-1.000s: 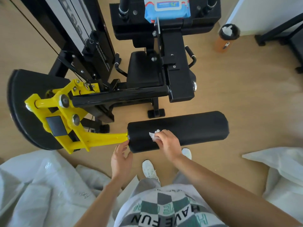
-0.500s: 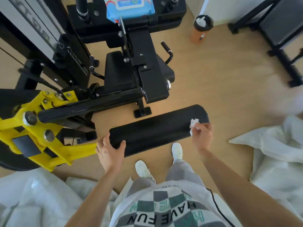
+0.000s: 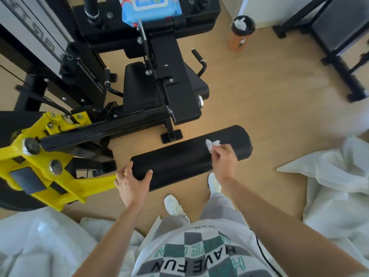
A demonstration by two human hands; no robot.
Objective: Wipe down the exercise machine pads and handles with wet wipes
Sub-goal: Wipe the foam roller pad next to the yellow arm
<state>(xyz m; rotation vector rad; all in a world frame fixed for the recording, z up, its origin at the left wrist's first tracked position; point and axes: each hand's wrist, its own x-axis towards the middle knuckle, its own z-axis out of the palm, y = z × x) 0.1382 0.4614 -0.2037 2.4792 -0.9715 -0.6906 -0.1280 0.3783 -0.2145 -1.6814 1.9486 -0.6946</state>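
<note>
Leg-roller stage of the wipe-down, seen from beside the person. The black roller pad (image 3: 179,158) lies across the view above the wooden floor (image 3: 269,108), carried at its left end by the yellow lever arm (image 3: 46,166) of the exercise machine. The left hand (image 3: 131,182) takes the pad's left end in a curled grip, fingers over the top and thumb on the near face. The right hand (image 3: 223,158) sits near the pad's right end; its grip is a pinch of fingertips and thumb closed on a crumpled white wet wipe (image 3: 212,144), which is pressed against the top of the pad. Beyond the roller stand the black seat pad (image 3: 139,84) and, on either side of it, the left handle (image 3: 108,80) and the right handle (image 3: 199,60). A blue pack of wet wipes (image 3: 149,8) rests on the upper pad at the far edge of the view. An orange bin (image 3: 240,33) with a black liner, holding white crumpled material, stands on the floor to the right of the machine, well apart from the roller. White plastic sheeting (image 3: 339,176) lies on the floor at right, and more at lower left. The person's white shoes (image 3: 174,205) stand just under the roller.
</note>
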